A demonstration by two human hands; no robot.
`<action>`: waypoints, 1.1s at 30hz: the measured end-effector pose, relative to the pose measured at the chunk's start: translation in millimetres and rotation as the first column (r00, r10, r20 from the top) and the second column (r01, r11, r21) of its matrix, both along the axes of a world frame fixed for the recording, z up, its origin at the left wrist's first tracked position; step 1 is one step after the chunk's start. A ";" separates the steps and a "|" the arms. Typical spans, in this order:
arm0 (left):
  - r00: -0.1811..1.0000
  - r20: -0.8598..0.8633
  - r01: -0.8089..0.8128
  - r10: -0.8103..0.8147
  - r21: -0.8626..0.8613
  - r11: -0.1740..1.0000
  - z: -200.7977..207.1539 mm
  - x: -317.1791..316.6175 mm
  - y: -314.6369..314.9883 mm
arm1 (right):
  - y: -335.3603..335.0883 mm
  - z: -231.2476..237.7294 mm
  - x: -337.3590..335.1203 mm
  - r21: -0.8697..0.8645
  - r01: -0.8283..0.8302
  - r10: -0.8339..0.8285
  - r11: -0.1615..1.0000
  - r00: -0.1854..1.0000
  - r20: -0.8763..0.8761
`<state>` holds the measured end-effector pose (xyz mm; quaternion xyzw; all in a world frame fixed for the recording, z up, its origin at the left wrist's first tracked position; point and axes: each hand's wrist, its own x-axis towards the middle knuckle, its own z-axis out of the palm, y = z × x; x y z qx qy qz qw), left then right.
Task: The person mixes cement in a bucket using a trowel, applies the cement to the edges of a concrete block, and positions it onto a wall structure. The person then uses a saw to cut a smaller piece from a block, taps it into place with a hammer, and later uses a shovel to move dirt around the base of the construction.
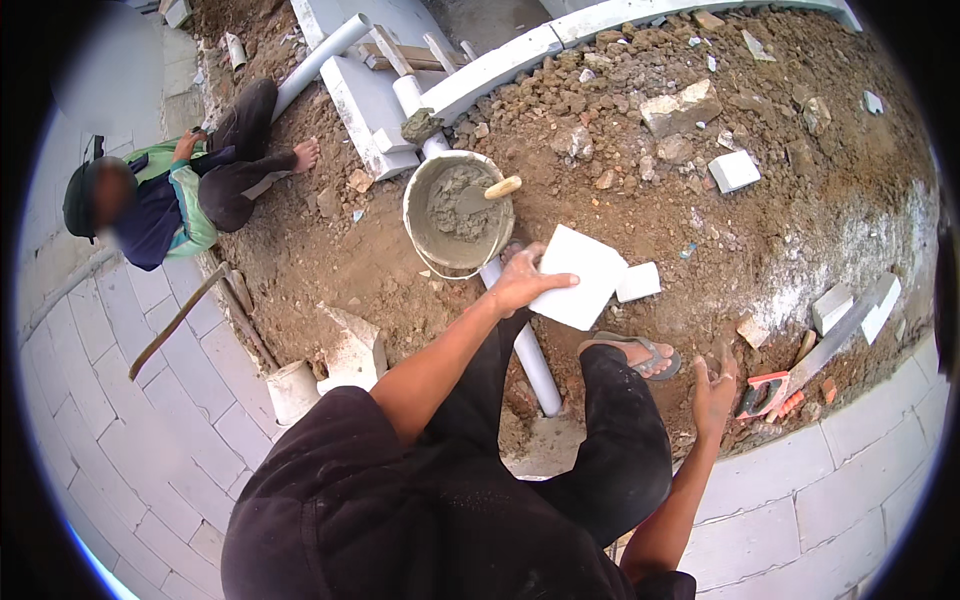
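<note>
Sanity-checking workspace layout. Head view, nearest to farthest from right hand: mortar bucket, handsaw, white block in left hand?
1. Handsaw: just right of the right hand
2. White block: to its left, in the left hand
3. Mortar bucket: farther left, past the block

The left forearm [445, 365] is slanting forward, the left hand [522, 280] gripping with thumb [560, 281] extended; the right hand [714, 393] is pointing forward, fingers [726, 362] loosely parted.
</note>
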<state>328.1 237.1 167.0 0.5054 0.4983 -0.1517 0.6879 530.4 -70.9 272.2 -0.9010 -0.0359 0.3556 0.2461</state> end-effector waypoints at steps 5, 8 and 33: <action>0.985 -0.173 0.072 0.017 0.495 0.866 25.1 -148.2 140.4 | 66.2 41.6 3.7 0.107 -0.208 0.190 0.972 0.969 0.159; 0.962 -0.247 0.268 -0.120 0.750 0.604 19.5 -184.0 221.2 | 95.5 51.1 8.7 0.042 -0.234 0.227 0.971 0.965 0.128; 0.793 -0.605 0.592 -0.065 0.743 0.312 -212.9 -115.4 418.0 | 212.7 -200.4 211.2 -0.067 -0.549 0.543 0.833 0.790 0.284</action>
